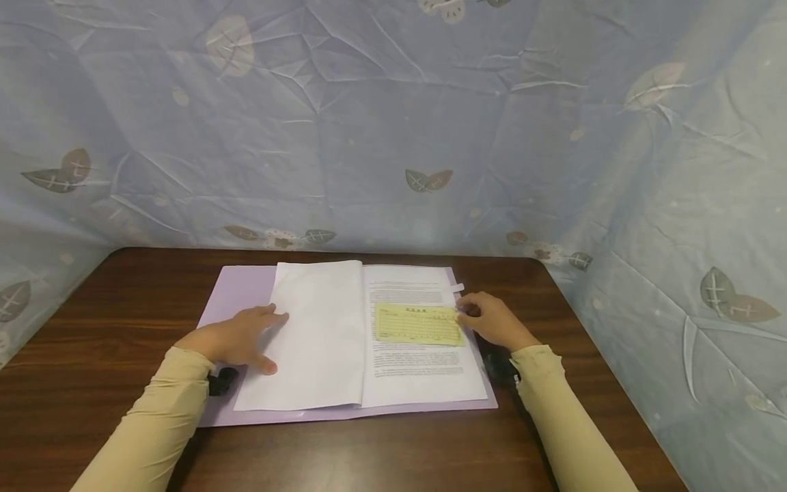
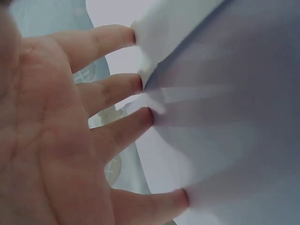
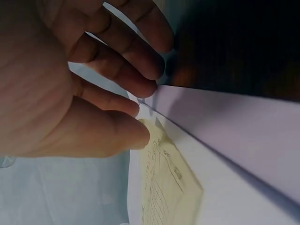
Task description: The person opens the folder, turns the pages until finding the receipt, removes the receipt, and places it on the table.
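Note:
A lilac folder (image 1: 246, 281) lies open on the table with printed sheets (image 1: 418, 372) inside. A blank white page (image 1: 320, 328) is turned over to the left side. My left hand (image 1: 236, 336) rests on that page's left part with fingers and thumb spread, fingertips touching the paper (image 2: 197, 154). A yellow printed slip (image 1: 415, 326) lies across the printed sheet at the right. My right hand (image 1: 492, 320) is at the slip's right edge, thumb and index finger pinching its corner. Close up, the thumb lies on the slip (image 3: 164, 173), beside the folder's edge.
A small white tab (image 1: 458, 288) sticks out from the sheets just above my right hand. The dark wooden table (image 1: 381, 454) runs back to a patterned cloth (image 1: 369, 137) that hangs behind and on the right. Dark straps sit around both wrists.

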{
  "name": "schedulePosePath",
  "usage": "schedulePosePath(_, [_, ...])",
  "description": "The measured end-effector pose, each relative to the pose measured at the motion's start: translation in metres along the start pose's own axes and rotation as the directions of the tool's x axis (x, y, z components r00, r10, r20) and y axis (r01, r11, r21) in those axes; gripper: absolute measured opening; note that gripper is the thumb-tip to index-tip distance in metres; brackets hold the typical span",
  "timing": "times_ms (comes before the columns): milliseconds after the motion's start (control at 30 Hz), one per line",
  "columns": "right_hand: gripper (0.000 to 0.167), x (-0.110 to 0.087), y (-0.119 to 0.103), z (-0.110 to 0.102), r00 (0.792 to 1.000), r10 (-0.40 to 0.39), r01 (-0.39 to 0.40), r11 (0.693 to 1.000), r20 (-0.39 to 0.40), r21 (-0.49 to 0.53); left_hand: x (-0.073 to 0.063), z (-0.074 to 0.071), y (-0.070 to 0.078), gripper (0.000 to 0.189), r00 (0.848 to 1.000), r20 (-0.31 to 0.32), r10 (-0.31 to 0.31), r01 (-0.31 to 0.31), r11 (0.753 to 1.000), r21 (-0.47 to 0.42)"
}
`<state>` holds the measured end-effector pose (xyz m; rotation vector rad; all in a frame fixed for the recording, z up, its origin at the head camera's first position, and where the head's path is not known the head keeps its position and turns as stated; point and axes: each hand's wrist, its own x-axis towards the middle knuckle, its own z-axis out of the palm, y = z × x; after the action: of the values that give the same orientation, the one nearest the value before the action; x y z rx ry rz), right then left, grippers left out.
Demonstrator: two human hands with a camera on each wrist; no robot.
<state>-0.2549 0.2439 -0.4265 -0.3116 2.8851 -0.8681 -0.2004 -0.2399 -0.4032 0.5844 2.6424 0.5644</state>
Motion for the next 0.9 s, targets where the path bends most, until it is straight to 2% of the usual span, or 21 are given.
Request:
schedulePosePath(100, [0.038,0.0003,-0.0016,0.0013,1.0,0.001,-0.001,1.0,0.018,-0.002,-0.0003,-0.0004,0.0,0.101,1.0,-0.008,-0.007,0.007,1.0,0.014])
schedulePosePath(333, [0.045,-0.0009,-0.0045,0.0036,0.999,-0.005,0.005,1.0,0.038,-0.002,0.0041,0.0052,-0.0002,0.102,0.997,-0.073,-0.011,0.013,1.0,0.026])
schedulePosePath(500, [0.046,0.0002,-0.0046,0.0052,0.999,-0.015,0.015,1.0,0.044,0.006,0.0027,0.0042,0.0026,0.103,0.998,-0.063,-0.019,0.022,0.999,0.034])
schedulePosePath(800, [0.041,0.0017,-0.0032,0.0088,0.999,-0.027,0.027,1.0,0.043,-0.004,0.0039,0.0036,0.0053,0.108,0.996,-0.045,-0.079,0.081,0.996,0.036])
schedulePosePath(900, [0.041,0.0016,-0.0022,0.0093,0.999,-0.014,0.014,1.0,0.043,-0.009,0.0043,0.0033,0.0049,0.108,0.996,-0.048,-0.073,0.075,0.996,0.04])
